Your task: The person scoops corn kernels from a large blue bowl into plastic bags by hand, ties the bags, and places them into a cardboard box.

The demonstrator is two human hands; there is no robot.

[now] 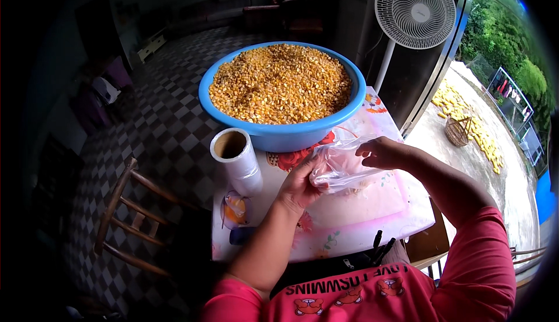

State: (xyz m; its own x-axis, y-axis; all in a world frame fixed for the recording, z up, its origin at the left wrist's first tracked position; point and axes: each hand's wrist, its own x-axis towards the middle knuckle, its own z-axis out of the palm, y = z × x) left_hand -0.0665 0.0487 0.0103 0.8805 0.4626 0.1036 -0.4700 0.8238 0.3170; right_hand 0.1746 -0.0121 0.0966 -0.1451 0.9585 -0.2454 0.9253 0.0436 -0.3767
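Both my hands grip a clear plastic bag (340,167) just above the table. My left hand (298,187) pinches its lower left edge; my right hand (384,153) grips its upper right edge. The bag looks crumpled and pulled apart between them. Right behind the bag stands a big blue basin (279,135) heaped with yellow maize kernels (279,83). A roll of clear plastic bags (236,159) stands upright left of my left hand.
A small table with a floral cloth (355,223) holds everything. An orange tape dispenser (236,210) lies at its left edge. A wooden chair (131,217) stands at the left, a white fan (414,10) behind. Maize cobs (466,118) dry outside beside a basket.
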